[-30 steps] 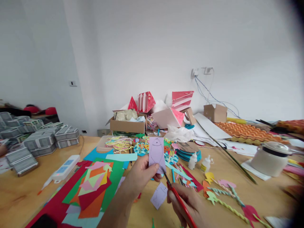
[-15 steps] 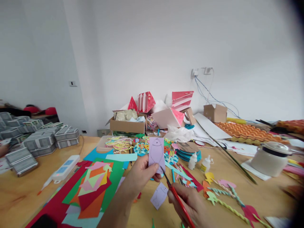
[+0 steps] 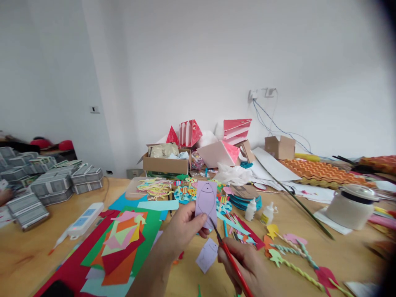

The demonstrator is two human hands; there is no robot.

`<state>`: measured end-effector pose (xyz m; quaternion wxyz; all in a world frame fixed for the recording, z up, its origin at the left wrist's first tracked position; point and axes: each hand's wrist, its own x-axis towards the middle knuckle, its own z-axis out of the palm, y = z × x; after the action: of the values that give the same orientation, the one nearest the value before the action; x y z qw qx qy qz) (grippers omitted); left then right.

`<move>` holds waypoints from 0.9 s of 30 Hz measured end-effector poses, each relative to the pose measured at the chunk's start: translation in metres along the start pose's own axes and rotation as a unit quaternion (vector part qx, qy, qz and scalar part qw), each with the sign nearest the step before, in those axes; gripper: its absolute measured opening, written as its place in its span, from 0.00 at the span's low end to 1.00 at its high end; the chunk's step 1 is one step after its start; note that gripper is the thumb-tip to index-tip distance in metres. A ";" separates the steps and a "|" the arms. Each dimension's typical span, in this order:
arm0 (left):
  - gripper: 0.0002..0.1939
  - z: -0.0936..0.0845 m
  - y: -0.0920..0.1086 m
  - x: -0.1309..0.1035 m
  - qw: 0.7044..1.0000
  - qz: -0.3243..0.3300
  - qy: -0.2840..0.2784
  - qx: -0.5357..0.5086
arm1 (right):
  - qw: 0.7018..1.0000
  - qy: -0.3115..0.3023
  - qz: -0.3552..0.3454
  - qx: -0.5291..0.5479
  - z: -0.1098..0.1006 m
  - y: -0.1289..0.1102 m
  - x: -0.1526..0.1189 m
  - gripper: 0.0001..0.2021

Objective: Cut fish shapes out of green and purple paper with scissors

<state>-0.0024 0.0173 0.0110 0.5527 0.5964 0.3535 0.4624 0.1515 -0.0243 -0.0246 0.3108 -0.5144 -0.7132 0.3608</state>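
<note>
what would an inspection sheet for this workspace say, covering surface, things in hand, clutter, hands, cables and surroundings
Surface: wooden table, largely covered on the far side.
Things in hand: purple card with a fish outline; red-handled scissors, blades at the card's lower part.
Clutter: coloured paper pile, paper strips, squeeze bottle, lidded pot, second card.
Hands: left hand grips the card; right hand holds the scissors.
Cables: blue cords hang from a wall plug.
Surroundings: pale wall behind; banded stacks at left.
</note>
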 end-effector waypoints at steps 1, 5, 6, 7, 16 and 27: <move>0.09 0.000 0.000 0.000 1.000 0.002 -0.004 0.000 | 1.000 0.002 0.000 -0.003 0.000 -0.001 0.000 0.15; 0.08 0.000 0.001 -0.001 1.000 0.005 -0.011 -0.002 | 1.000 0.010 0.001 0.000 0.000 -0.002 -0.001 0.14; 0.08 0.000 0.000 -0.001 1.000 0.005 -0.013 -0.003 | 1.000 0.010 0.000 -0.001 0.000 -0.001 -0.001 0.15; 0.08 -0.001 0.000 -0.001 1.000 0.005 -0.013 -0.004 | 1.000 0.009 -0.002 -0.006 -0.001 -0.001 -0.001 0.15; 0.09 -0.004 -0.009 0.003 1.000 0.009 -0.009 0.014 | 0.999 0.027 -0.021 -0.039 -0.001 0.008 0.001 0.17; 0.10 -0.002 -0.001 0.002 1.000 0.000 -0.020 0.008 | 0.999 0.009 -0.035 -0.022 0.002 0.010 0.002 0.15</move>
<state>-0.0039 0.0196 0.0102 0.5547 0.6098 0.3459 0.4480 0.1544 -0.0204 -0.0334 0.3183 -0.4993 -0.7356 0.3291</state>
